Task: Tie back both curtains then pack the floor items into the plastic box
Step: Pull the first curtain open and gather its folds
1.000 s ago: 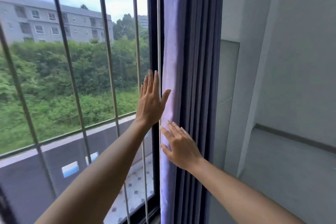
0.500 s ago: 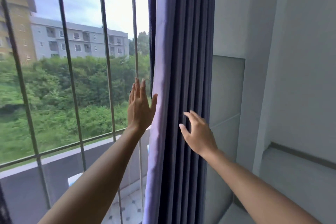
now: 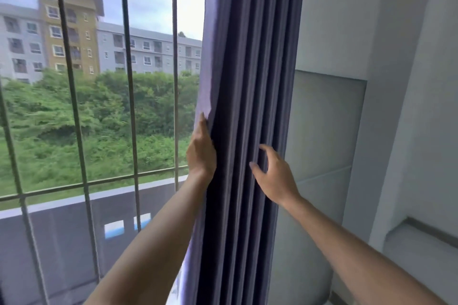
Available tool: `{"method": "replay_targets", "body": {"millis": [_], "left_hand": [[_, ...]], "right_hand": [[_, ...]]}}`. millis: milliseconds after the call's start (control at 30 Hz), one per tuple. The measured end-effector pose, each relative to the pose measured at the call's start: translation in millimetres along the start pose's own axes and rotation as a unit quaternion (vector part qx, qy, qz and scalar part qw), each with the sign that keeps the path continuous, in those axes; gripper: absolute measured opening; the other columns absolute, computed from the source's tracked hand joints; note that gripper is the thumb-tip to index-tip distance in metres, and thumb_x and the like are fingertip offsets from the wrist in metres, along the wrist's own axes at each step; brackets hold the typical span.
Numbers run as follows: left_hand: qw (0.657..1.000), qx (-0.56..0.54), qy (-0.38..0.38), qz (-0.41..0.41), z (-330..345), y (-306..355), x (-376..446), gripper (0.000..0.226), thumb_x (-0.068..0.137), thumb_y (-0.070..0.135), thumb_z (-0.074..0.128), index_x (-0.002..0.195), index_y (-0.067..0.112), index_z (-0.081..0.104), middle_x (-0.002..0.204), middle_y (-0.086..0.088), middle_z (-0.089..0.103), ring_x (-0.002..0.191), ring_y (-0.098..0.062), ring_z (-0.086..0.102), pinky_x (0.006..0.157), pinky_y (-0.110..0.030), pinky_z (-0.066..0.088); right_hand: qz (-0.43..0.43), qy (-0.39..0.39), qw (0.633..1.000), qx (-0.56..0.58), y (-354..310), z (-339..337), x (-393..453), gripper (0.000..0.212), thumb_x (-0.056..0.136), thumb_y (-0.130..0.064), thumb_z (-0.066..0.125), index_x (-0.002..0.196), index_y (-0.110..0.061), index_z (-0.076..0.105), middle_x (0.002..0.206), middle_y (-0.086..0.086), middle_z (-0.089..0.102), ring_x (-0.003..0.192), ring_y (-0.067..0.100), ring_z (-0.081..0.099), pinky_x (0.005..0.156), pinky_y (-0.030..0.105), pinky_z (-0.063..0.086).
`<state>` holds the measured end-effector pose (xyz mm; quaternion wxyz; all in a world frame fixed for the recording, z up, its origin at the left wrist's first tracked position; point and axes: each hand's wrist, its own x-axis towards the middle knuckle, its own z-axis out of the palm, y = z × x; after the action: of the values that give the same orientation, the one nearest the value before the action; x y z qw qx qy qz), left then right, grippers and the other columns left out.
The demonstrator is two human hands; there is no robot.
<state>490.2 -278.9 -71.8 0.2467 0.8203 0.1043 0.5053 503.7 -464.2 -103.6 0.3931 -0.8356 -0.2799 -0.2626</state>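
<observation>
A dark blue-purple curtain point(image 3: 243, 82) hangs gathered in vertical folds down the middle of the head view, at the right edge of the window. My left hand point(image 3: 202, 153) lies flat against the curtain's left edge, fingers pointing up and partly tucked behind the outer fold. My right hand point(image 3: 273, 176) reaches onto the curtain's right folds with fingers curved and spread, its fingertips touching the fabric. No tie-back, plastic box or floor items show in this view.
Vertical metal window bars point(image 3: 130, 106) and a horizontal rail point(image 3: 99, 184) stand just left of the curtain, with trees and buildings outside. A grey wall panel point(image 3: 322, 143) and a white wall corner point(image 3: 386, 106) lie to the right. A low ledge point(image 3: 421, 238) juts out at lower right.
My left hand moved right from the glass onto the curtain's left edge and pressed the fold inward. My right hand shifted right across the folds. The view swung left and up.
</observation>
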Motion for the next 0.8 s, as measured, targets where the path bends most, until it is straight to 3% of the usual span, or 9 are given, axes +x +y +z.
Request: {"method": "replay_targets", "body": {"millis": [33,100,267,400,500,600,700,800], "left_hand": [[1.000,-0.013,-0.005,-0.021,1,-4,-1,0.080,0.081,-0.018,0.041,0.151,0.015,0.018,0.116,-0.021,0.063,0.091,-0.039,0.063,0.064,-0.042,0.048],[0.999,-0.023,-0.014,-0.038,0,-16,-3,0.081,0.077,-0.021,0.034,0.150,0.012,0.022,0.098,-0.023,0.066,0.080,-0.040,0.063,0.062,-0.045,0.048],[0.996,-0.007,-0.015,-0.088,-11,-41,-13,0.065,0.079,-0.019,0.035,0.141,0.002,0.036,0.093,-0.026,0.064,0.084,-0.043,0.058,0.062,-0.035,0.032],[0.987,-0.031,-0.100,-0.123,-16,-54,-13,0.055,0.075,-0.018,0.035,0.126,0.001,0.049,0.096,-0.024,0.063,0.085,-0.037,0.056,0.064,-0.031,0.034],[0.979,-0.030,-0.158,-0.126,-14,-62,-23,0.057,0.076,-0.018,0.035,0.125,0.006,0.051,0.100,-0.016,0.062,0.087,-0.030,0.054,0.064,-0.023,0.033],[0.974,-0.047,-0.177,-0.133,-11,-71,-39,0.060,0.074,-0.019,0.032,0.124,0.009,0.052,0.096,-0.010,0.059,0.084,-0.025,0.050,0.058,-0.020,0.030],[0.968,-0.055,-0.200,-0.143,-5,-80,-56,0.063,0.073,-0.018,0.031,0.123,0.012,0.053,0.098,-0.007,0.059,0.087,-0.024,0.051,0.062,-0.020,0.032],[0.958,-0.069,-0.229,-0.155,1,-83,-72,0.057,0.075,-0.019,0.032,0.119,0.009,0.055,0.095,-0.004,0.058,0.088,-0.023,0.051,0.061,-0.017,0.032]], "right_hand": [[0.004,-0.006,1.000,0.015,3,2,4,0.056,0.094,-0.037,0.055,0.144,-0.021,0.034,0.147,-0.004,0.042,0.134,0.015,0.041,0.106,0.030,0.036],[0.013,-0.021,0.998,0.050,8,11,12,0.058,0.093,-0.038,0.057,0.144,-0.025,0.033,0.147,-0.004,0.042,0.133,0.015,0.042,0.105,0.031,0.037],[0.036,-0.092,0.980,0.174,8,52,26,0.069,0.090,-0.034,0.065,0.147,-0.027,0.027,0.145,-0.003,0.043,0.133,0.014,0.042,0.110,0.040,0.039],[0.089,-0.106,0.966,0.216,10,87,32,0.076,0.088,-0.029,0.067,0.149,-0.025,0.022,0.142,-0.004,0.047,0.125,0.012,0.049,0.105,0.033,0.043],[0.114,-0.125,0.969,0.181,19,109,24,0.059,0.094,-0.018,0.057,0.146,-0.017,0.029,0.131,0.000,0.057,0.108,0.010,0.058,0.088,0.019,0.044],[0.121,-0.155,0.975,0.108,27,122,3,0.046,0.099,-0.011,0.043,0.144,-0.015,0.033,0.125,0.003,0.062,0.103,0.020,0.062,0.078,0.019,0.043],[0.130,-0.192,0.971,0.061,36,133,-23,0.052,0.095,-0.004,0.037,0.146,-0.016,0.031,0.124,0.004,0.061,0.100,0.021,0.062,0.086,0.025,0.050],[0.161,-0.248,0.955,-0.002,47,143,-52,0.062,0.094,0.001,0.034,0.151,-0.017,0.017,0.106,0.001,0.062,0.078,0.010,0.060,0.066,0.019,0.053]]}}
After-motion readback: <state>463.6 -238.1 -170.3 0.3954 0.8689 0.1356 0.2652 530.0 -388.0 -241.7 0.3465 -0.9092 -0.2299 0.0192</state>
